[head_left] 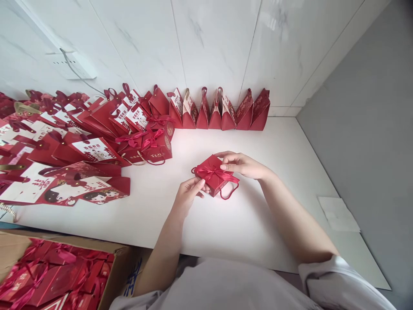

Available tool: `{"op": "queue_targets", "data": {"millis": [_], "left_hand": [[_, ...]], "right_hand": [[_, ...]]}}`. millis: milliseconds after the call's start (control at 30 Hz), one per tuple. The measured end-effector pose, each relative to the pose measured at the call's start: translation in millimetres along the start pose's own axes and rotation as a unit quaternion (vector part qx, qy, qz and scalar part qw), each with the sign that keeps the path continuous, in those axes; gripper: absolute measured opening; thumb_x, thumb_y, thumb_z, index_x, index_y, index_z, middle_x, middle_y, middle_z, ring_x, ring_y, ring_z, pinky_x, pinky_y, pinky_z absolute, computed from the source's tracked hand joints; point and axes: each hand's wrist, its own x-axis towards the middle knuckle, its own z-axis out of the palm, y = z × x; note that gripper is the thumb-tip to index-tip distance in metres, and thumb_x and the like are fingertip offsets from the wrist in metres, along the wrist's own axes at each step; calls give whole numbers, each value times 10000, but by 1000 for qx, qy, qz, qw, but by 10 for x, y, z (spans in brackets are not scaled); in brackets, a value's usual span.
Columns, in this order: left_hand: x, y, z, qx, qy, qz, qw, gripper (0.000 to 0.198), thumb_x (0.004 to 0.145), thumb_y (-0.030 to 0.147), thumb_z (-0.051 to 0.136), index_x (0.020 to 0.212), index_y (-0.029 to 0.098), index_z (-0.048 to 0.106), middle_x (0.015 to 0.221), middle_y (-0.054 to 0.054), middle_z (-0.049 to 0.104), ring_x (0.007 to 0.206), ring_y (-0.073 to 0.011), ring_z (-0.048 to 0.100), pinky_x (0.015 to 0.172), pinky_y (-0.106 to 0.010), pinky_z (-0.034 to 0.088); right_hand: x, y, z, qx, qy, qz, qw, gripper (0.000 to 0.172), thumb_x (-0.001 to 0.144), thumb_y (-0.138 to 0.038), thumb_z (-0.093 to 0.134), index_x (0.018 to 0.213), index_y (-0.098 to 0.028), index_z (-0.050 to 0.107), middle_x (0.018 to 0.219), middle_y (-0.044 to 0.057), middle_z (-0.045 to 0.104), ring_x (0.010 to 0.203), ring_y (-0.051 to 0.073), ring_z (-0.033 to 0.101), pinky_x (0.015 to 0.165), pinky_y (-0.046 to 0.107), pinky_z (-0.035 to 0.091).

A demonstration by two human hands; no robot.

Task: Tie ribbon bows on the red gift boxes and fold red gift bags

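Observation:
A small red gift box (211, 165) with a ribbon bow (215, 173) on its top is between my two hands, over the middle of the white table. My left hand (191, 191) grips its near left corner, thumb on the upper edge and fingers curled beneath. My right hand (241, 165) holds the far right side, with the thumb at the top by the bow and the other fingers behind the box. A red cord handle (229, 191) loops out from the near right side, and another shows at the left.
Red gift boxes (97, 148) crowd the table's left side. A row of upright red boxes (215, 114) lines the tiled wall. At the lower left, a cardboard carton (119, 267) is full of beribboned red boxes. A white sheet (338, 214) lies by the grey right wall.

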Motion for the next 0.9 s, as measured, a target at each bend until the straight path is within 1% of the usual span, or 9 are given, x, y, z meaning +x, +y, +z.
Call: {"op": "queue_targets", "data": {"millis": [100, 200, 300, 467, 600, 700, 767, 867, 900], "left_hand": [[16, -48, -17, -21, -10, 0, 1000, 281, 862, 439, 634, 750, 181, 650, 836, -34, 688, 816, -152, 646, 762, -290, 533], [29, -84, -41, -27, -20, 8, 999, 263, 864, 413, 644, 745, 179, 651, 844, -30, 698, 817, -146, 653, 799, -299, 539], [35, -91, -61, -29, -36, 18, 999, 239, 873, 384, 644, 754, 177, 660, 859, -33, 711, 832, -146, 660, 815, -300, 542], [22, -75, -77, -34, -56, 15, 998, 229, 883, 370, 633, 774, 171, 661, 910, -39, 718, 893, -160, 666, 861, -320, 542], [10, -66, -83, -24, -67, 12, 997, 254, 889, 381, 618, 754, 166, 631, 933, -45, 709, 948, -173, 651, 909, -346, 528], [8, -31, -122, 25, -77, 2, 997, 268, 882, 409, 613, 762, 169, 612, 942, -53, 692, 961, -190, 636, 903, -362, 523], [11, 30, -169, 74, -43, 18, 996, 252, 871, 433, 616, 828, 185, 602, 954, -50, 671, 957, -196, 621, 863, -349, 520], [33, 192, -235, 157, 63, 97, 981, 251, 879, 459, 586, 973, 226, 581, 1044, -48, 633, 1014, -204, 593, 857, -337, 493], [50, 259, -246, 193, 81, 125, 970, 257, 886, 461, 570, 1014, 238, 586, 1091, -52, 620, 1063, -211, 579, 884, -344, 483]], "right_hand": [[13, 43, -15, 24, -23, -17, 999, 336, 884, -484, 616, 754, -185, 697, 1314, 74, 586, 1145, 251, 592, 1007, 414, 435], [20, 82, -21, 37, -7, 2, 999, 335, 873, -509, 619, 836, -201, 745, 1325, 62, 584, 1073, 247, 623, 942, 402, 481], [19, 108, -27, 36, 5, 17, 999, 332, 855, -526, 635, 862, -219, 762, 1330, 53, 585, 1124, 259, 607, 966, 395, 474], [19, 141, -43, 27, 9, 20, 999, 308, 872, -484, 631, 879, -207, 765, 1326, 74, 572, 1202, 259, 565, 1013, 396, 433], [33, 144, -26, 29, 18, 18, 999, 305, 859, -481, 642, 822, -196, 744, 1314, 74, 579, 1146, 255, 590, 977, 396, 446], [26, 104, -1, 32, 25, 9, 999, 342, 853, -493, 641, 704, -187, 670, 1266, 64, 611, 1047, 237, 620, 912, 384, 464], [10, 63, 10, 33, 30, -2, 999, 378, 865, -495, 624, 649, -185, 610, 1243, 56, 626, 1033, 228, 616, 911, 378, 456], [-11, 25, 16, 26, 48, -8, 998, 373, 876, -487, 618, 658, -185, 594, 1276, 58, 606, 1087, 228, 594, 948, 380, 436], [-12, 26, 18, 26, 54, -8, 998, 358, 873, -484, 624, 678, -185, 598, 1288, 62, 596, 1103, 228, 590, 956, 381, 435]]}}
